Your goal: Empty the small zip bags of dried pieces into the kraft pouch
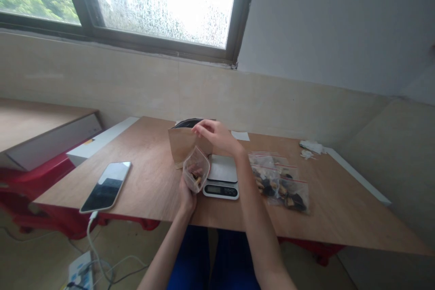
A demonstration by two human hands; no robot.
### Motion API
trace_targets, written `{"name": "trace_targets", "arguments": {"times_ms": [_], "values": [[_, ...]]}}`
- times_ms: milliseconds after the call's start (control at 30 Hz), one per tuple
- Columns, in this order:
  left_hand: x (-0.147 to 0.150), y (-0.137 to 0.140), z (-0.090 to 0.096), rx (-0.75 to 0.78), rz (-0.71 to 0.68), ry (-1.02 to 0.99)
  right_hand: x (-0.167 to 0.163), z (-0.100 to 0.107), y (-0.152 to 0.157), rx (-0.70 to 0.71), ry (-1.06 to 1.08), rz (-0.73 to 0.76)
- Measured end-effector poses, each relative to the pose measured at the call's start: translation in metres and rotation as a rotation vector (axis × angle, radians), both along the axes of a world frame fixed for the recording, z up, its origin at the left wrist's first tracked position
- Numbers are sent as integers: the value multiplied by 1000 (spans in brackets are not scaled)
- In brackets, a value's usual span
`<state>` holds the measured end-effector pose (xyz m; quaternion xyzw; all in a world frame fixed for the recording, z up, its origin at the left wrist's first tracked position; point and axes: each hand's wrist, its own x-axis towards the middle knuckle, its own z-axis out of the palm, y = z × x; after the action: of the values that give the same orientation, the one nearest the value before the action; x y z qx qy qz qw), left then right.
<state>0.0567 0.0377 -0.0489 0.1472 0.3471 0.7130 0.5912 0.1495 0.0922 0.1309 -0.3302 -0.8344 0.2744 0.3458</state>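
Observation:
My left hand (186,197) is wrapped round a small clear zip bag (201,159), holding it tilted with its mouth spread wide. A few dark and pale pieces lie at the bottom of it. Behind stands an upright brown paper bag (179,146) with a dark lining, its top open. My right hand (217,136) is over the paper bag's rim, fingers bent and tips drawn together; whatever they hold is too small to make out. Just right of the zip bag is a white kitchen scale (222,170), partly behind my right forearm.
Several filled zip bags (288,192) lie overlapping to the right of my forearm. A phone (107,186) with a charging cable (91,231) lies at the left edge of the wooden table (146,190). Paper scraps (311,147) sit at the back right. Red stools (44,186) stand below.

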Motion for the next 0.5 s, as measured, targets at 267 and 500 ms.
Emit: {"name": "trace_targets", "arguments": {"times_ms": [267,500], "values": [[1,3,-4,45,59,-57,1,-29,-21,-300,-679,124],[0,10,-16,41,128,-53,-14,-70,-19,-264,-750,266]]}}
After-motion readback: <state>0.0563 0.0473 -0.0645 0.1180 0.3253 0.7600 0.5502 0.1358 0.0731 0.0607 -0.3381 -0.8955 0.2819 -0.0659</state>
